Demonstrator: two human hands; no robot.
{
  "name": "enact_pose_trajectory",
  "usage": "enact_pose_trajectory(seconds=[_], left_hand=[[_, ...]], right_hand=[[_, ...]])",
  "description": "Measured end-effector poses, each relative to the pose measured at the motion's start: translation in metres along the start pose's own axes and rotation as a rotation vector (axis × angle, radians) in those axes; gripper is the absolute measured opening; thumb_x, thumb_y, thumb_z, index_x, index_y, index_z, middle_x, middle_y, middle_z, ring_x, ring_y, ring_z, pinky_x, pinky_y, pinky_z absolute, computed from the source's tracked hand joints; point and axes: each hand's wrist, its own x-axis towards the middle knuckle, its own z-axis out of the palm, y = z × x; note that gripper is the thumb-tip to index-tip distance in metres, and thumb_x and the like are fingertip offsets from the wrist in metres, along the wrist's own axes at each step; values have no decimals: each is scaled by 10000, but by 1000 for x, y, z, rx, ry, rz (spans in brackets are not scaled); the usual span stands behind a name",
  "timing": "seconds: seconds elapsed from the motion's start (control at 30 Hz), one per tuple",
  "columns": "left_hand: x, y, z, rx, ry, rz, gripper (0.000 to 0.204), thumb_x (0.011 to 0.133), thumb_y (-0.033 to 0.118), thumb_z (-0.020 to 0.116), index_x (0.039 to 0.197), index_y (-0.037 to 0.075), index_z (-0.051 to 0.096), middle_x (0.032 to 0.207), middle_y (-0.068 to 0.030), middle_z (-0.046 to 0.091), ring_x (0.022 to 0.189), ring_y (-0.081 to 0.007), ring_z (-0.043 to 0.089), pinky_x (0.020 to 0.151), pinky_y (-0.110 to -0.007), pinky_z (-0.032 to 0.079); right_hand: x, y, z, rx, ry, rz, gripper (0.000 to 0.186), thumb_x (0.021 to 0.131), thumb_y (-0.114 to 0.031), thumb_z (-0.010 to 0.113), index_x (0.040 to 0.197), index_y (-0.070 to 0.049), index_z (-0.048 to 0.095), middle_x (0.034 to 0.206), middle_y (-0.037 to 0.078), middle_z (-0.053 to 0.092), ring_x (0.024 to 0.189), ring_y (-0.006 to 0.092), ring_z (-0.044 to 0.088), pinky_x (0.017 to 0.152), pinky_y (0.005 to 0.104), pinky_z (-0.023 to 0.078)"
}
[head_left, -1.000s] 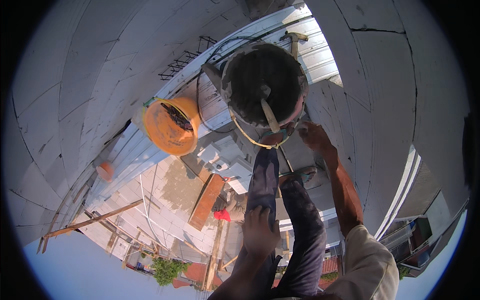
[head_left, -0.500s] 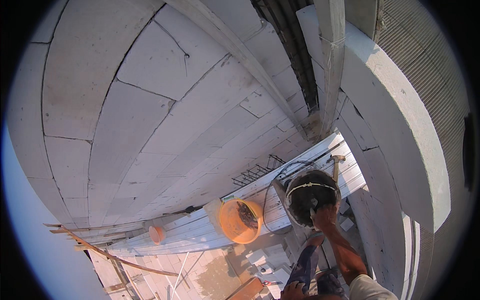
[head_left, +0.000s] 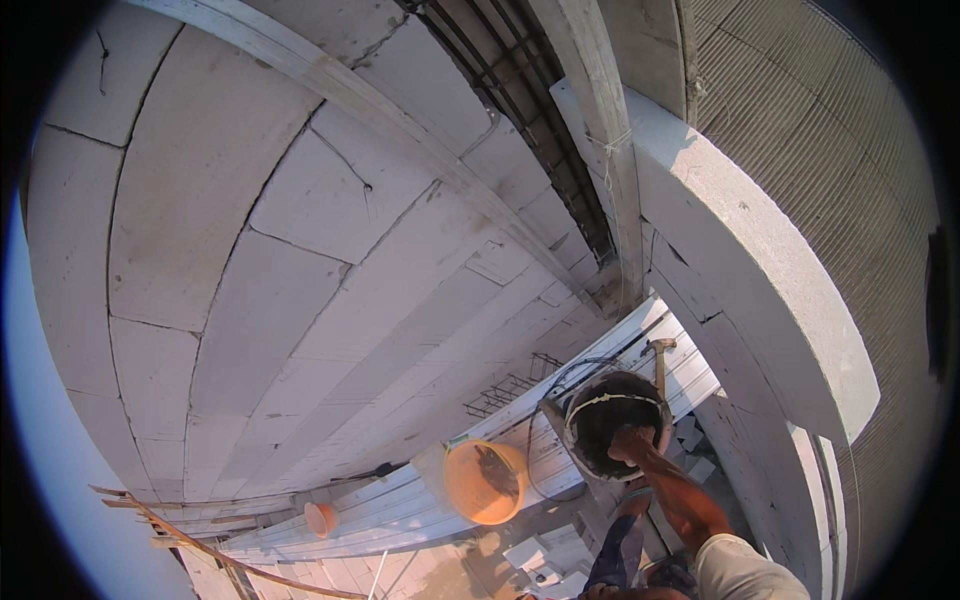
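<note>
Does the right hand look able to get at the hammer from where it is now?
Probably yes. The right hand is at the bucket's mouth, and the hammer lies just beyond the rim, its head uncovered. Only the rim seems to stand between them.

The orange bucket (head_left: 464,490) looks smooth plastic, the dark mix (head_left: 592,424) matt, the wall blocks (head_left: 205,205) matt and lightly pitted.

Over my remote feed I made out a grey-smeared bucket (head_left: 571,417) with darker grey mortar (head_left: 597,428), an orange pail (head_left: 462,482), a salmon tub (head_left: 321,520), white lengthwise-striped planking (head_left: 395,515), a beige sleeve (head_left: 745,570), pale grey blockwork (head_left: 165,235) netted with dark joints, and a grey, finely ribbed surface (head_left: 800,170).
</note>
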Motion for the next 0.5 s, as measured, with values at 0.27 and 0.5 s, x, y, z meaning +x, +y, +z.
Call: enact_pose_trajectory(seconds=[0.27,0.5], left_hand=[[-29,4,13,41,-51,-111,515,821,390,727,1274,148,683,1395,-95,550,1331,-367,505,1057,-551,455],[-29,11,10,22,22,50,446,843,295,741,1236,91,684,1355,-123,570,1314,-337,526,1057,-522,461]], right_hand=[[-43,8,-63,265,-182,-187,489,842,-203,607,1213,114,648,1215,337,689,1173,448,677,993,546,531],[-24,99,21,-74,249,-329,260,921,-227,628,1014,-39,781,1019,203,765,971,401,743,847,528,596]])
